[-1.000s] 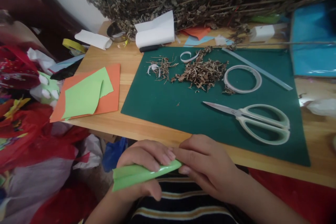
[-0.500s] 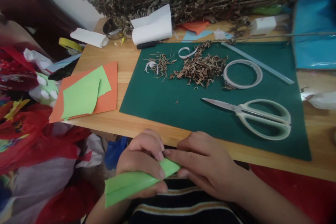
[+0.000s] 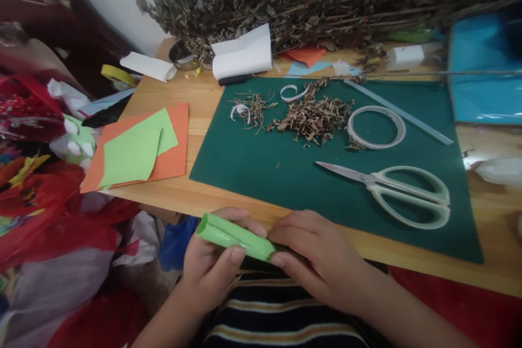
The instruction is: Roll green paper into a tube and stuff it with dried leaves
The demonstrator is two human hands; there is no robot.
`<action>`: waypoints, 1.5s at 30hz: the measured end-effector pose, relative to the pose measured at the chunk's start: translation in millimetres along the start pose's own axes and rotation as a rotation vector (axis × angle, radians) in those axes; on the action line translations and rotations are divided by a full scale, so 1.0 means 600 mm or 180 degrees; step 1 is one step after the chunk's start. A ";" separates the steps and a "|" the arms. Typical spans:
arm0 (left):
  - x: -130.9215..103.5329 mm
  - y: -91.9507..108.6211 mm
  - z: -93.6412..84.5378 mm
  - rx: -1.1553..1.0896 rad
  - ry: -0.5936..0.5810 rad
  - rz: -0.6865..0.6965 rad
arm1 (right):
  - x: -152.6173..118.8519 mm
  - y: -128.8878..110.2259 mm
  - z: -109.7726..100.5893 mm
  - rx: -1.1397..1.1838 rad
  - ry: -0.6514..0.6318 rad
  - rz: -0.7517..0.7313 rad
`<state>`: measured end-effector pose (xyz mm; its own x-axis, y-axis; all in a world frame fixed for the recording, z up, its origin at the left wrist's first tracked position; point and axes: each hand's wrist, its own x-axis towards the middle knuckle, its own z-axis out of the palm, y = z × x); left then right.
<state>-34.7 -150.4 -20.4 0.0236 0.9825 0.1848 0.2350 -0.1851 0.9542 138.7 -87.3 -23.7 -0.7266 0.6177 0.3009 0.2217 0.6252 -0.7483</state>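
Note:
A rolled tube of green paper [image 3: 236, 236] lies between my two hands, in front of the table's near edge. Its open end points up and left. My left hand [image 3: 216, 266] grips the tube, thumb on the near side and fingers behind it. The fingertips of my right hand [image 3: 314, 255] pinch the tube's right end. Beyond them, on a green mat [image 3: 244, 157], are crumbled dry leaves [image 3: 316, 117], thin stems [image 3: 256, 111], a roll of tape [image 3: 375, 145] and scissors [image 3: 408, 193] with pale handles.
Green sheets [image 3: 132, 155] rest on orange paper [image 3: 183, 141] at the left. Along the back lies a large bundle of dried plants [image 3: 285, 5], with a white paper roll [image 3: 244, 60] before it. A blue packet [image 3: 485, 76] is at the back right.
The tube has turned, its left end rising and moving right. My left hand has changed its hold, with the thumb lower. The view has tilted up slightly.

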 end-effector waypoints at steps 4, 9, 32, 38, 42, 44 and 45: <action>0.003 0.013 0.002 0.0039 -0.0063 -0.0429 | 0.005 -0.003 0.002 -0.0114 -0.0163 0.0138; 0.003 0.016 0.001 -0.0101 -0.0016 -0.0740 | 0.017 -0.010 -0.002 0.0129 -0.0129 0.0368; -0.001 0.012 0.034 0.0073 0.0220 -0.1317 | 0.028 -0.008 0.022 0.1595 0.0248 0.0914; 0.003 0.013 0.033 -0.0168 0.0156 -0.1713 | 0.029 -0.003 0.019 0.1047 0.0078 0.0981; 0.011 0.009 0.032 -0.1466 -0.0003 -0.2280 | 0.027 0.004 0.024 0.1692 0.0166 0.1104; 0.017 0.007 0.032 -0.1873 -0.0081 -0.2404 | 0.028 0.008 0.027 0.2135 0.0279 0.1095; 0.019 0.006 0.031 -0.2003 -0.0100 -0.2415 | 0.028 0.011 0.029 0.2347 0.0317 0.1085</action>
<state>-15.3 -139.2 -19.5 0.1083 0.8437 -0.5258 -0.3612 0.5261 0.7699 116.5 -81.0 -33.7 -0.6276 0.7785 0.0119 -0.0901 -0.0574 -0.9943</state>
